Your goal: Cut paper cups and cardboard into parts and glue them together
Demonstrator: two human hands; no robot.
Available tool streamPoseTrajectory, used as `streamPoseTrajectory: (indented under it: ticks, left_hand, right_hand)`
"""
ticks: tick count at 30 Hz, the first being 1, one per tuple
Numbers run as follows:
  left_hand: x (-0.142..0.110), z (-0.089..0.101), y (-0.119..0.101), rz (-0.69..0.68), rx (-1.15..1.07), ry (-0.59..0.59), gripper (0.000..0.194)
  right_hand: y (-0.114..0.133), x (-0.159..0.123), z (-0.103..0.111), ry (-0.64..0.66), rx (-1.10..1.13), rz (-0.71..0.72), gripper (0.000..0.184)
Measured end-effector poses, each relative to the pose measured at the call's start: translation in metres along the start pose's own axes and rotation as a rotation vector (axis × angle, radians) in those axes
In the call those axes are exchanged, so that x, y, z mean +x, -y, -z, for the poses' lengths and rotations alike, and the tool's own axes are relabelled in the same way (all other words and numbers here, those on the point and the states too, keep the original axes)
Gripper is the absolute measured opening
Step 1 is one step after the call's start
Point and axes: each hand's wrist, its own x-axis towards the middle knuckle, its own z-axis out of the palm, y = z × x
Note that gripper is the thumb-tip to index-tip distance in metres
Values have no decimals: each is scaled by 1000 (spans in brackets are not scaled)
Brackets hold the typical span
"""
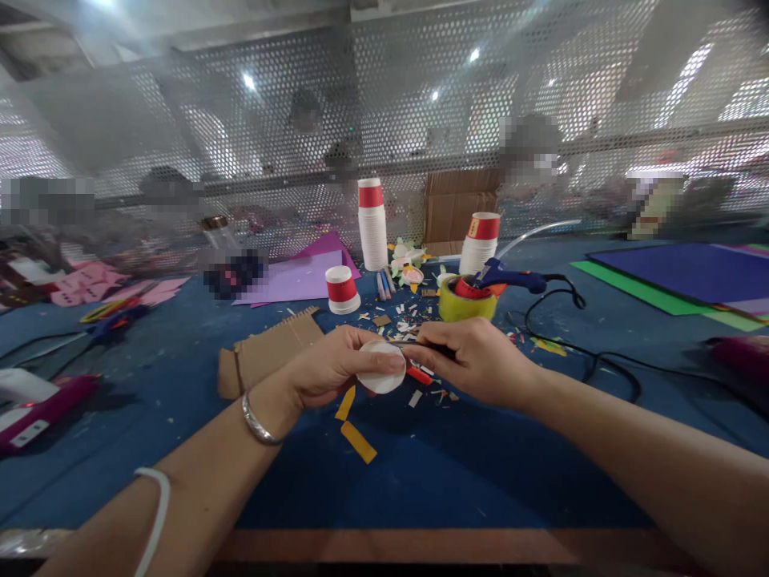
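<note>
My left hand point(337, 365) pinches a white paper disc point(384, 382), with the thumb lying across its face. My right hand point(472, 361) is closed around a pair of scissors point(411, 344), whose dark slim blade meets the disc's upper right edge; the handles are mostly hidden by the fingers. Below the disc lie two orange paper strips point(359, 442). Beneath and behind the hands are a red paper piece point(419, 375) and many small paper scraps. Left of the disc rests a torn cardboard piece point(273, 353).
A short red-and-white paper cup stack point(342, 290), a tall cup stack point(373, 232) and markers point(383, 284) stand beyond. A blue glue gun point(510, 278) rests on yellow tape point(465, 304), its cord trailing right. Purple sheets point(300, 276) lie left; blue and green sheets point(666, 276) lie right.
</note>
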Motion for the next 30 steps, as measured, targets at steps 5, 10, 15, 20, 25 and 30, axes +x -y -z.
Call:
streamPoseTrajectory:
  ticks: [5, 10, 15, 20, 25, 30]
  left_hand:
    - [-1, -1, 0, -16, -31, 0, 31]
    - [0, 0, -1, 22, 24, 8, 32]
    - [0, 0, -1, 9, 19, 7, 33]
    - [-1, 0, 0, 17, -15, 12, 35]
    - [0, 2, -1, 47, -7, 34, 34]
    - [-1, 2, -2, 50, 3, 45, 33]
  right_hand:
    - [1, 0, 0, 0, -17, 10, 41]
    - [1, 0, 0, 43, -23, 16, 40]
    - [1, 0, -1, 54, -33, -4, 41]
    - [2, 0, -1, 32, -12, -1, 41]
    - [1, 2, -2, 42, -2, -12, 39]
    - [2, 2, -4, 36, 7, -26, 39]
